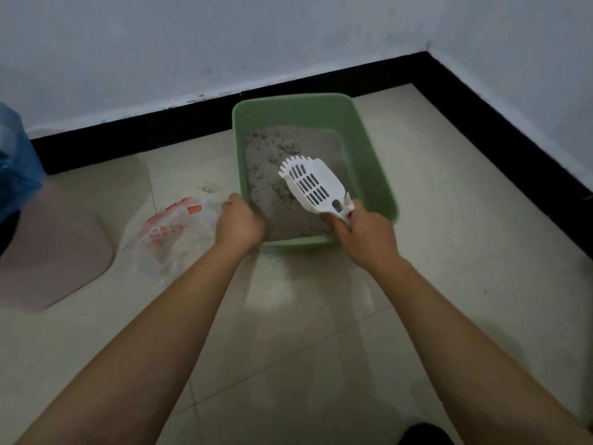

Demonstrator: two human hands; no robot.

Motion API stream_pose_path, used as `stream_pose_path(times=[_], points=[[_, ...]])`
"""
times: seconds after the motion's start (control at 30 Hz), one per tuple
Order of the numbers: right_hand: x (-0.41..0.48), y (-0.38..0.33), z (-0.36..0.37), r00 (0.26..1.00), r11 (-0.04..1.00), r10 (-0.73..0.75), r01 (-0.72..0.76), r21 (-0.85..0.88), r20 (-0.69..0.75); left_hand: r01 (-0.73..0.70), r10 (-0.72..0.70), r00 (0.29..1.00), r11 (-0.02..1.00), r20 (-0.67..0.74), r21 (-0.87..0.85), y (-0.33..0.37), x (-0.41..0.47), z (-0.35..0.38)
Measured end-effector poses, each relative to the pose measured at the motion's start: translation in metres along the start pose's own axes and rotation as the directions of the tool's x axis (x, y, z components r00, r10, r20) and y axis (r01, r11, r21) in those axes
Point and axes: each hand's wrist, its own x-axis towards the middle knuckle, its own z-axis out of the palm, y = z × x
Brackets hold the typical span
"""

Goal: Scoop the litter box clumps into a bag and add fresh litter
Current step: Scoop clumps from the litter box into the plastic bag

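A green litter box (375, 175) stands on the tiled floor near the wall, holding grey litter (269, 175) with clumps towards its far end. My right hand (362, 232) is shut on the handle of a white slotted scoop (311, 184), whose empty head hangs above the litter. My left hand (239, 221) grips the box's near left rim. A clear plastic bag with red print (173, 232) lies flat on the floor just left of the box.
A pink mat or lid (54, 248) lies at the left, with a blue plastic bag (16, 168) above it. Some spilled litter (208, 186) sits on the floor beside the box. A black skirting (481, 107) runs along the white walls.
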Motion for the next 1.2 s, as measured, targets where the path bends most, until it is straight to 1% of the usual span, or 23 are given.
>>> stream_pose_path(times=[0.07, 0.13, 0.23, 0.3, 0.37, 0.43, 0.53, 0.57, 0.6, 0.7, 0.77, 0.87, 0.93, 1.0, 1.07, 1.13, 1.2], points=[[0.004, 0.002, -0.003, 0.995, 0.996, 0.056, -0.061, 0.070, 0.077, -0.051, 0.052, 0.999, 0.998, -0.012, 0.028, -0.012, -0.003, 0.004], [0.020, 0.005, -0.017, 0.981, 0.993, 0.083, -0.097, 0.068, 0.175, -0.081, 0.082, 0.996, 0.996, -0.031, 0.037, -0.017, -0.007, 0.008], [0.048, -0.004, -0.053, 0.959, 0.994, 0.050, -0.020, -0.109, 0.279, -0.084, 0.087, 0.995, 0.994, -0.045, 0.069, -0.015, -0.012, 0.015], [0.072, -0.014, -0.077, 0.954, 0.951, 0.010, 0.083, -0.298, 0.299, -0.076, 0.080, 0.995, 0.994, -0.056, 0.081, -0.015, -0.014, 0.018], [0.096, -0.025, -0.097, 0.957, 0.838, -0.066, 0.207, -0.504, 0.283, -0.060, 0.068, 0.995, 0.993, -0.073, 0.106, -0.013, -0.014, 0.021], [0.116, -0.033, -0.113, 0.947, 0.690, -0.149, 0.307, -0.656, 0.286, -0.024, 0.035, 0.996, 0.991, -0.079, 0.134, -0.010, -0.015, 0.021], [0.132, -0.040, -0.120, 0.893, 0.498, -0.220, 0.450, -0.741, 0.394, 0.021, -0.008, 0.998, 0.976, -0.063, 0.215, -0.006, -0.015, 0.020], [0.133, -0.039, -0.115, 0.877, 0.450, -0.219, 0.480, -0.753, 0.428, 0.030, -0.016, 0.998, 0.963, -0.054, 0.267, -0.005, -0.015, 0.019], [0.133, -0.037, -0.108, 0.870, 0.429, -0.202, 0.491, -0.758, 0.449, 0.037, -0.024, 0.999, 0.945, -0.043, 0.326, -0.003, -0.014, 0.018], [0.130, -0.027, -0.087, 0.870, 0.459, -0.125, 0.477, -0.749, 0.477, 0.046, -0.051, 0.999, 0.861, -0.003, 0.507, 0.001, -0.012, 0.017], [0.129, -0.025, -0.079, 0.869, 0.464, -0.161, 0.485, -0.742, 0.468, 0.054, -0.084, 0.996, 0.806, 0.024, 0.589, 0.003, -0.013, 0.014], [0.132, -0.016, -0.084, 0.870, 0.496, -0.196, 0.486, -0.719, 0.453, 0.050, -0.106, 0.993, 0.774, 0.051, 0.631, 0.015, -0.016, 0.007], [0.134, -0.007, -0.092, 0.873, 0.523, -0.200, 0.480, -0.705, 0.446, 0.062, -0.127, 0.991, 0.729, 0.045, 0.682, 0.029, -0.014, -0.005], [0.132, -0.001, -0.096, 0.879, 0.557, -0.196, 0.465, -0.688, 0.435, 0.099, -0.179, 0.983, 0.717, 0.046, 0.690, 0.036, -0.011, -0.015], [0.130, 0.007, -0.093, 0.881, 0.565, -0.176, 0.456, -0.688, 0.439, 0.113, -0.239, 0.966, 0.728, 0.095, 0.677, 0.041, -0.006, -0.018], [0.130, 0.018, -0.087, 0.875, 0.574, -0.176, 0.463, -0.676, 0.451, 0.069, -0.231, 0.958, 0.760, 0.169, 0.647, 0.040, 0.003, -0.021], [0.132, 0.023, -0.085, 0.875, 0.580, -0.199, 0.469, -0.666, 0.442, 0.012, -0.214, 0.949, 0.759, 0.233, 0.651, 0.036, 0.014, -0.029]])
